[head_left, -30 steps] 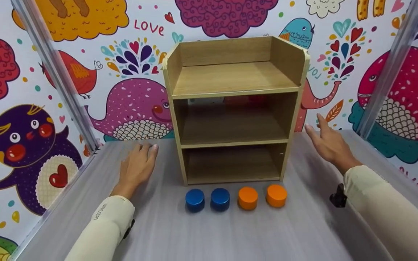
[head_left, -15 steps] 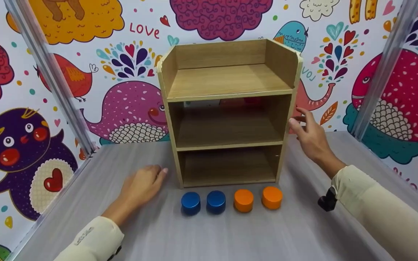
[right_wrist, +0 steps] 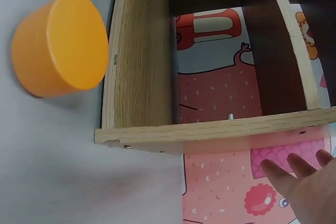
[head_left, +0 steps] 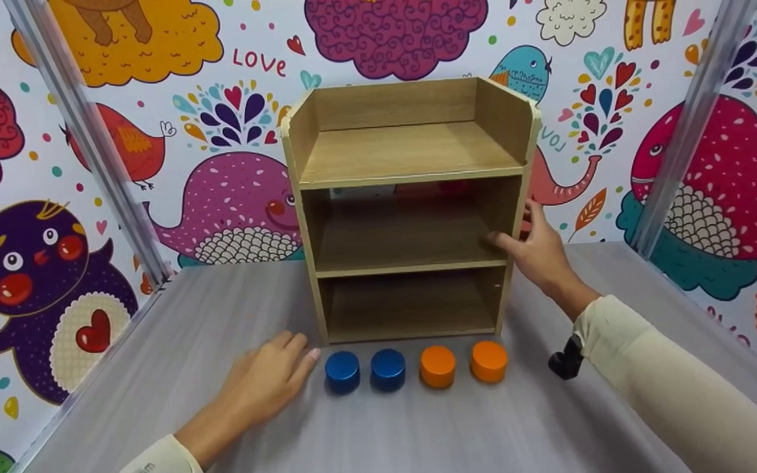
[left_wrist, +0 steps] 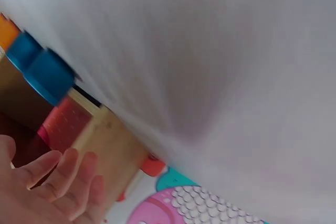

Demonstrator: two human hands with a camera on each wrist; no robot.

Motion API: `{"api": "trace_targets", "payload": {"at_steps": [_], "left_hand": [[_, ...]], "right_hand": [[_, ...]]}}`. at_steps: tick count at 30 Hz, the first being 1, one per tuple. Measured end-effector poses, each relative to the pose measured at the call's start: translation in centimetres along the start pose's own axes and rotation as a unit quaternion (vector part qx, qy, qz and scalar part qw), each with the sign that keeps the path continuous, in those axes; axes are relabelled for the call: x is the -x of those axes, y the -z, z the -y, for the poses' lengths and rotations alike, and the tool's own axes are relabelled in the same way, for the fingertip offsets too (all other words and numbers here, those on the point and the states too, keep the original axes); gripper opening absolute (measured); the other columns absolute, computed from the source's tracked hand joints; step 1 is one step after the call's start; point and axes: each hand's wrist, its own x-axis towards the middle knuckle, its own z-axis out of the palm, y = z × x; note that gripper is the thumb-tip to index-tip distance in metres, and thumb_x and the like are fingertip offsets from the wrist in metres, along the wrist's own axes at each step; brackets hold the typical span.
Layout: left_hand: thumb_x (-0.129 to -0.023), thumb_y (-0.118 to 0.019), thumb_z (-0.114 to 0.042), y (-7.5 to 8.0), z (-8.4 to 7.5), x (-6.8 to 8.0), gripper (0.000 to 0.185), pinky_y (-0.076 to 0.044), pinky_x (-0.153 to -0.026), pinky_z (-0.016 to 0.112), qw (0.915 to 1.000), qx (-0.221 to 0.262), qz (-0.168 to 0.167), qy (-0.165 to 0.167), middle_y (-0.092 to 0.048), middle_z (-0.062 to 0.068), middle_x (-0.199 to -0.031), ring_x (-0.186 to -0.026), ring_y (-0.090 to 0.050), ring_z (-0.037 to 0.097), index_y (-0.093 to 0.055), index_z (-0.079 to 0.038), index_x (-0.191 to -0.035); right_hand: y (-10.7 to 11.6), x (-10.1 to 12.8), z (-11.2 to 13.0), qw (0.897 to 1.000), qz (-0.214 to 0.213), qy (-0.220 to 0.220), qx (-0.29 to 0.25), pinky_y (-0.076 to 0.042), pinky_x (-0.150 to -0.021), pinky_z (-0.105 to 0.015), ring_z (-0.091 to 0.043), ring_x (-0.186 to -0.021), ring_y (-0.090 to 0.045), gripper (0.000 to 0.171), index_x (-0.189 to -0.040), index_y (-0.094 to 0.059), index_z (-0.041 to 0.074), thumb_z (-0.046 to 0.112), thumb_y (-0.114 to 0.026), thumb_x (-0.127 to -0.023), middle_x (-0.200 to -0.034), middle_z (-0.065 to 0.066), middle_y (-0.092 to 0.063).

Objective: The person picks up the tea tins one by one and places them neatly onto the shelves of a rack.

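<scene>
Taking the head view as a dial, a pale left sleeve enters between 7 and 8 o'clock, and a right sleeve with a small black piece at its cuff lies at 4. Both are over a grey table.

At 7 o'clock the left hand is palm-down with its fingers apart and around nothing; its thumb tip is just beside the nearest cylinder without touching it.

Four short, upright cylinders form a row across the lower dial, spaced apart: the left blue cylinder between 6 and 7, the right blue cylinder at 6, the left orange cylinder near 5, and the right orange cylinder between 4 and 5.

Just behind them, a three-level wooden shelf stands upright from 6 up to 12. At 3 o'clock the right hand has thumb and fingers parted, the thumb at the panel's front, the fingers outside; whether skin meets wood I cannot tell.

Beyond rises a cartoon-printed wall, with metal posts at 10 and 2.
</scene>
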Motion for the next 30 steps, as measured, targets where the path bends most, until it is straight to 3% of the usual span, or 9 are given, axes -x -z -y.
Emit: {"api": "trace_targets", "payload": {"at_steps": [10,17,26,30], "left_hand": [[-0.105,-0.048,-0.050,0.1,-1.9,1.7,0.043,-0.057,-0.078,0.042,0.9992,-0.010,0.024,-0.029,-0.063,-0.001,-0.097,-0.081,-0.058,0.013,-0.069,-0.014,-0.117],[-0.105,-0.048,-0.048,-0.2,-1.7,2.2,0.039,-0.053,-0.069,0.036,0.9981,-0.020,-0.014,-0.057,-0.060,-0.005,-0.091,-0.077,-0.058,0.010,-0.069,-0.015,-0.109],[-0.104,-0.051,-0.047,-0.3,-1.4,2.4,0.036,-0.052,-0.069,0.035,0.9990,-0.020,-0.003,-0.039,-0.057,-0.006,-0.089,-0.074,-0.054,0.009,-0.068,-0.016,-0.107],[-0.104,-0.051,-0.048,-0.2,-1.5,2.4,0.037,-0.053,-0.069,0.035,0.9991,-0.019,0.003,-0.038,-0.058,-0.005,-0.090,-0.075,-0.055,0.010,-0.068,-0.015,-0.109]], "right_hand": [[-1.6,-0.5,-1.7,1.000,-0.008,0.009,-0.020,-0.042,-0.111,-0.062,-0.037,-0.136,-0.050,0.080,-0.159,-0.026,0.023,0.026,-0.072,-0.093,-0.151,-0.015,-0.046],[-2.3,-0.2,-2.7,0.998,-0.042,0.024,-0.043,-0.040,-0.113,-0.061,-0.037,-0.134,-0.050,0.078,-0.158,-0.029,0.023,0.018,-0.069,-0.091,-0.150,-0.016,-0.048],[-3.0,1.6,-1.0,0.996,-0.051,0.012,-0.075,-0.037,-0.115,-0.062,-0.042,-0.135,-0.047,0.074,-0.158,-0.030,0.013,0.013,-0.064,-0.092,-0.151,-0.023,-0.044],[-2.7,1.5,-1.0,0.996,-0.042,0.009,-0.072,-0.036,-0.115,-0.063,-0.042,-0.135,-0.046,0.076,-0.159,-0.029,0.015,0.015,-0.065,-0.091,-0.151,-0.023,-0.044]]}}
